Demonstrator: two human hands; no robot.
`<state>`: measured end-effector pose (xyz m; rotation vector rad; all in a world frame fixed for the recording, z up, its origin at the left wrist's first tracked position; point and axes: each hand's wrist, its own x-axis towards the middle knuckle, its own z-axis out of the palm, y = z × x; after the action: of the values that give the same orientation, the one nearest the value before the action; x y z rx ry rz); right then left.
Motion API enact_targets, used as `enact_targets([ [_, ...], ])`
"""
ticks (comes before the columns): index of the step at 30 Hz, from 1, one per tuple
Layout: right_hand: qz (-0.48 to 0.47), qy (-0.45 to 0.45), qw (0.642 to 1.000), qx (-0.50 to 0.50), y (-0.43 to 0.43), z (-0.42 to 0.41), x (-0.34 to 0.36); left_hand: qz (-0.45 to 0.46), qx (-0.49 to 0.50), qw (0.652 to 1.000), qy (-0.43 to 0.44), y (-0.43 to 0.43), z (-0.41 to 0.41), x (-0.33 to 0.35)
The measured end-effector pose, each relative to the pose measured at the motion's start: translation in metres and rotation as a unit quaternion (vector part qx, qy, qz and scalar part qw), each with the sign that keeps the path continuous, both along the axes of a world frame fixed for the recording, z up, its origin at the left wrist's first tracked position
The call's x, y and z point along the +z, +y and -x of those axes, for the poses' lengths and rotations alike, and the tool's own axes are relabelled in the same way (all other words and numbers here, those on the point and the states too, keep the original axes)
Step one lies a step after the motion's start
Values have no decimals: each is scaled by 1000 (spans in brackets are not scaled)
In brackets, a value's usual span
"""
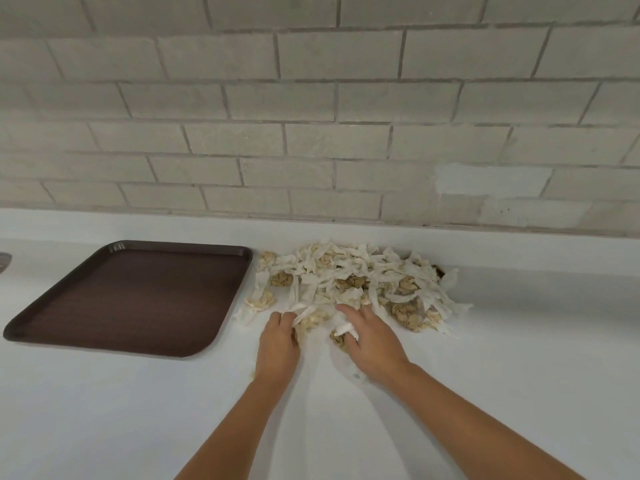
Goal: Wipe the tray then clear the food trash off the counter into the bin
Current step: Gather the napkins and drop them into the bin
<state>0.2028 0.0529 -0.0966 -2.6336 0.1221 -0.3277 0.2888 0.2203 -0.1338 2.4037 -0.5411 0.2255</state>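
Note:
A dark brown tray (138,296) lies flat on the white counter at the left, with nothing on it. To its right spreads a heap of food trash (353,275): white shredded strips mixed with tan crumpled lumps. My left hand (278,344) is at the heap's near left edge, its fingers curled round some white strips and tan bits. My right hand (372,336) lies on the near middle of the heap, fingers bent over a tan lump with a white strip across them. No bin is in view.
The white counter (519,375) runs along a grey brick-tiled wall (311,133). A small grey metal object (5,261) shows at the far left edge. Small crumbs lie on the counter near my wrists.

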Motion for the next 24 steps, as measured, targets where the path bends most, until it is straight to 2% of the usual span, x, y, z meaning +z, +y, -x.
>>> enact_targets([
  [4,76,45,996,19,14,-11,-18,145,27,988,54,8,3,20],
  [8,93,-23,995,15,16,-12,-37,228,58,970,62,15,-7,46],
  [10,69,-45,997,13,16,-10,-39,203,91,974,52,14,-22,53],
  [14,-7,-50,999,2,16,-8,-37,70,157,985,20,8,-62,46],
  [18,-56,-51,997,-14,15,-4,-38,-82,118,988,53,5,-78,25],
  [20,-55,-53,997,-22,15,-4,-39,-91,74,992,44,6,-77,16],
  [24,-60,-76,994,-40,15,-5,-38,-10,34,998,42,10,-66,11],
])
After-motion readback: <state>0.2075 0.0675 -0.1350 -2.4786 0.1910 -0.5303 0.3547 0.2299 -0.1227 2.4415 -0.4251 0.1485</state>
